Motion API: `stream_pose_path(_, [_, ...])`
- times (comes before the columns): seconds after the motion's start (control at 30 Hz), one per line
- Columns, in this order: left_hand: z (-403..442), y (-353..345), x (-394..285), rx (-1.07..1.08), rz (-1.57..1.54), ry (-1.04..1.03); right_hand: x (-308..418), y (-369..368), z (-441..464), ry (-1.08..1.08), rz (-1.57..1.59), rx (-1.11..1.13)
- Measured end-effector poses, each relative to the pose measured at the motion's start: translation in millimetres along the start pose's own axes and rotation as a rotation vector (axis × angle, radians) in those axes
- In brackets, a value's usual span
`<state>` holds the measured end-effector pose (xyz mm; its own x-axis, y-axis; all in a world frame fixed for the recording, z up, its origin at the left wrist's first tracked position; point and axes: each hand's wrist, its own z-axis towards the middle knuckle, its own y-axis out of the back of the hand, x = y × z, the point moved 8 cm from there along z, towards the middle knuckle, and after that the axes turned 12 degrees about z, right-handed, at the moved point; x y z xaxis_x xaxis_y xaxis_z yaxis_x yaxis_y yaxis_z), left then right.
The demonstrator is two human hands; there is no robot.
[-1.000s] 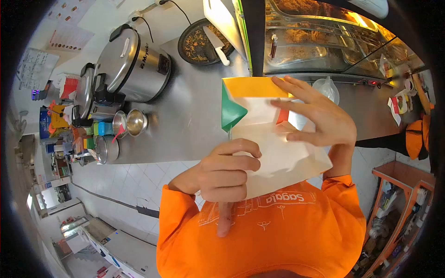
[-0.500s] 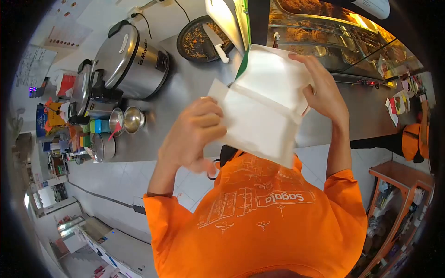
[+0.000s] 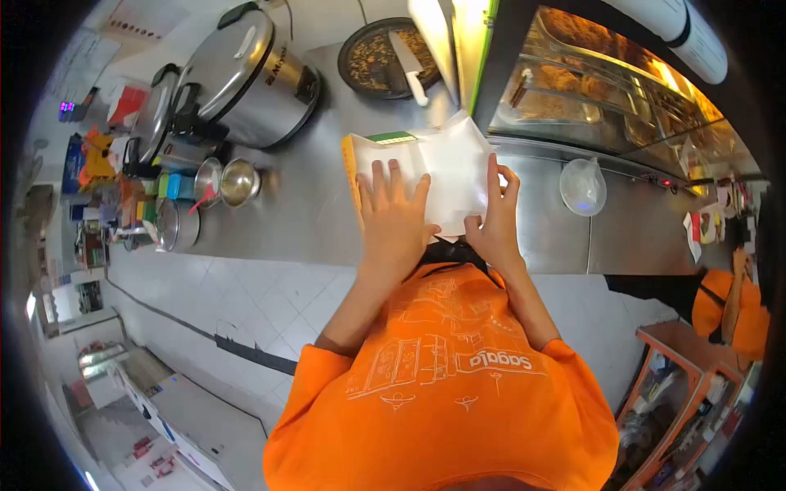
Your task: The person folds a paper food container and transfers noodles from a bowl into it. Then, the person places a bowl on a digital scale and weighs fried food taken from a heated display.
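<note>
An unfolded cardboard food box point(image 3: 452, 168), white inside, lies on the steel counter in front of my body. Its outside shows yellow at the left edge and green at the far edge. My left hand point(image 3: 395, 221) is spread flat over the left part of the box, fingers apart and pointing away from me. At the near right corner, my right hand point(image 3: 497, 217) grips the box's side wall between thumb and fingers, with the index finger stretched along the edge. The near edge of the box is partly hidden by my hands.
Left on the steel counter point(image 3: 307, 176) stand a large Miyako cooker point(image 3: 282, 98) and metal bowls point(image 3: 239, 186). Behind the box, a knife point(image 3: 407, 65) rests on a dark round board point(image 3: 368, 61). A lit food display point(image 3: 606, 90) and a clear plastic bag point(image 3: 583, 186) are at right, near another person point(image 3: 729, 307).
The box has come down from the air onto the counter and opened out. My left hand has moved from its left edge to flat inside it; my right hand has lowered to the near right corner.
</note>
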<state>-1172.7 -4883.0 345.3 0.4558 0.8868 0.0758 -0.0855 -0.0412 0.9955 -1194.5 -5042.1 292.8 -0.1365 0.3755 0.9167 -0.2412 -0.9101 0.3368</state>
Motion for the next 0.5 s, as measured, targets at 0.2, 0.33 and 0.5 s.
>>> stream_pose_path(0.2, [-40,-45,4,0.119,-0.007,-0.094,-11,-44,12,0.106,-0.002,0.090])
stream_pose_path(0.33, [-55,-59,22,0.148,-0.111,-0.127,-29,-64,9,0.046,-0.007,0.171])
stream_pose_path(0.5, [-47,-68,8,0.298,-0.049,-0.239,-49,-82,1,-0.010,-0.053,0.196])
